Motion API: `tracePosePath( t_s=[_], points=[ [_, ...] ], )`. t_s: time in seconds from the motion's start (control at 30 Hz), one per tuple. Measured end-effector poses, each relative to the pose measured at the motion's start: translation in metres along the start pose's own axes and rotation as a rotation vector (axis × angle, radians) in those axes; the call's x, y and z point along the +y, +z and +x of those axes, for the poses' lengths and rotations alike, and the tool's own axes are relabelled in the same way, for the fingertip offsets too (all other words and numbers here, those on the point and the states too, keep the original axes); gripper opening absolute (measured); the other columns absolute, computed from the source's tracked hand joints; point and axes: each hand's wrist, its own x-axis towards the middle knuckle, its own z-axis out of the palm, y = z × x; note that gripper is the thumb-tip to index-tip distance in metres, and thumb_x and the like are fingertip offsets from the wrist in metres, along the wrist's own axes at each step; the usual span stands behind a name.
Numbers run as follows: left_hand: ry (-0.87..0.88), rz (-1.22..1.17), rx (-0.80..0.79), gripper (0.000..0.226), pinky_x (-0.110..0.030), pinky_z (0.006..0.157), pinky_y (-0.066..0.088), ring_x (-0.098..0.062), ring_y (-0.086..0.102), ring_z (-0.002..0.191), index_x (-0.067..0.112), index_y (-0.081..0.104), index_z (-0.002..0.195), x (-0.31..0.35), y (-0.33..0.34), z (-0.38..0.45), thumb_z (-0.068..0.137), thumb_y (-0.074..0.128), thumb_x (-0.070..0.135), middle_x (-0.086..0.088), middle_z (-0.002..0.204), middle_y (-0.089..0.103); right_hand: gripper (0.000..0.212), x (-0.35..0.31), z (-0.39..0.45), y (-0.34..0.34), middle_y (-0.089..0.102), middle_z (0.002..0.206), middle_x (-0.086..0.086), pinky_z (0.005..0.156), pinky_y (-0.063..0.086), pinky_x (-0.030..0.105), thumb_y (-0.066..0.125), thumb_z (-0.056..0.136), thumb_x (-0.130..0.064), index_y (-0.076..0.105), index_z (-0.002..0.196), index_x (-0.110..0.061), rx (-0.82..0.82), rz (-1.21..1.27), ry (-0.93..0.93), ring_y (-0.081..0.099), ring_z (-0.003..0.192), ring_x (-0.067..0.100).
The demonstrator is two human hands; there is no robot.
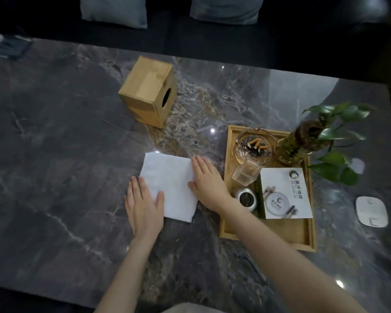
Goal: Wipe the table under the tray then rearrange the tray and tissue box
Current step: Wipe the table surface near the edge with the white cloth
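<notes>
A white folded cloth (171, 185) lies flat on the dark marble table (54, 132). My left hand (143, 205) presses flat on the cloth's near-left corner, fingers spread. My right hand (207, 180) lies flat on its right edge. A wooden tray (287, 231) sits just right of the cloth, my right wrist crossing over its left rim. A wooden tissue box (148, 91) lies on its side behind the cloth, its oval opening facing right.
On the tray stand a glass ashtray (253, 146) with cigarette butts, a clear glass (245, 173), a small white jar (246, 198), a printed card (284, 194) and a plant in a glass vase (303, 141). A white flat device (371, 211) lies right of the tray. Cushions sit beyond the table.
</notes>
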Motion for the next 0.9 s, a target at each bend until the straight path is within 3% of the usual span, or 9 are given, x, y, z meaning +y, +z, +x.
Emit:
tracePosePath(
  t_s=[0.17, 0.27, 0.33, 0.43, 0.53, 0.67, 0.77, 0.9],
  points=[
    [-0.016, -0.070, 0.055, 0.059, -0.054, 0.096, 0.033, -0.043, 0.038, 0.118, 0.001, 0.036, 0.133, 0.006, -0.004, -0.001, 0.085, 0.059, 0.026, -0.024, 0.136, 0.041, 0.057, -0.003, 0.002, 0.009, 0.040, 0.138, 0.013, 0.105, 0.030, 0.037, 0.044, 0.089, -0.012, 0.022, 0.141, -0.007, 0.147, 0.052, -0.008, 0.035, 0.125, 0.029],
    [-0.095, -0.321, 0.005, 0.059, -0.049, 0.096, 0.037, -0.038, 0.044, 0.115, 0.006, 0.041, 0.129, 0.005, -0.014, 0.006, 0.079, 0.066, 0.023, -0.020, 0.128, 0.047, 0.044, -0.005, -0.001, 0.011, 0.049, 0.127, 0.014, 0.096, 0.038, 0.039, 0.042, 0.091, -0.007, 0.034, 0.134, -0.009, 0.126, 0.101, -0.037, 0.044, 0.116, 0.030],
    [-0.156, -0.382, -0.070, 0.057, -0.045, 0.093, 0.041, -0.036, 0.050, 0.112, 0.006, 0.043, 0.128, 0.005, -0.022, 0.012, 0.078, 0.067, 0.023, -0.018, 0.126, 0.053, 0.039, -0.006, -0.005, 0.008, 0.051, 0.125, 0.014, 0.094, 0.042, 0.040, 0.042, 0.092, -0.008, 0.039, 0.131, -0.010, 0.092, 0.268, 0.012, 0.048, 0.113, 0.029],
    [-0.138, -0.378, -0.189, 0.033, -0.040, 0.080, 0.047, -0.037, 0.058, 0.095, 0.002, 0.058, 0.105, 0.007, -0.034, 0.019, 0.077, 0.068, 0.016, -0.021, 0.102, 0.065, 0.029, -0.009, -0.012, -0.001, 0.056, 0.117, 0.012, 0.088, 0.045, 0.039, 0.043, 0.091, -0.014, 0.051, 0.119, -0.009, 0.108, 0.544, 0.103, 0.053, 0.106, 0.027],
    [-0.208, -0.586, -0.293, 0.013, -0.036, 0.068, 0.048, -0.028, 0.060, 0.078, 0.007, 0.061, 0.083, 0.013, -0.051, 0.024, 0.073, 0.070, 0.007, -0.007, 0.074, 0.063, 0.025, -0.013, -0.021, -0.016, 0.062, 0.103, 0.008, 0.072, 0.046, 0.029, 0.050, 0.085, -0.011, 0.059, 0.108, -0.010, 0.162, 0.692, 0.136, 0.056, 0.091, 0.019],
    [-0.184, -0.825, -0.391, 0.015, -0.024, 0.052, 0.049, -0.016, 0.063, 0.065, 0.008, 0.065, 0.086, 0.026, -0.073, 0.017, 0.073, 0.071, 0.005, 0.000, 0.074, 0.068, 0.024, -0.014, -0.041, -0.044, 0.064, 0.093, 0.004, 0.073, 0.050, 0.034, 0.057, 0.082, -0.014, 0.061, 0.105, -0.014, 0.236, 0.834, 0.137, 0.059, 0.086, 0.019],
    [-0.160, -0.990, -0.454, 0.016, -0.023, 0.049, 0.053, -0.013, 0.066, 0.062, 0.008, 0.067, 0.088, 0.045, -0.089, 0.005, 0.073, 0.069, 0.002, 0.001, 0.073, 0.072, 0.021, -0.006, -0.064, -0.070, 0.064, 0.096, 0.005, 0.078, 0.054, 0.041, 0.058, 0.082, -0.013, 0.061, 0.102, -0.018, 0.276, 0.989, 0.120, 0.062, 0.091, 0.022],
    [-0.075, -1.192, -0.592, 0.024, -0.022, 0.049, 0.054, -0.013, 0.069, 0.065, 0.008, 0.064, 0.096, 0.077, -0.106, -0.013, 0.074, 0.062, -0.001, 0.002, 0.074, 0.075, 0.020, 0.018, -0.100, -0.099, 0.066, 0.086, 0.001, 0.068, 0.056, 0.031, 0.059, 0.082, -0.006, 0.065, 0.085, -0.024, 0.374, 1.161, 0.067, 0.064, 0.082, 0.017]
  ],
)
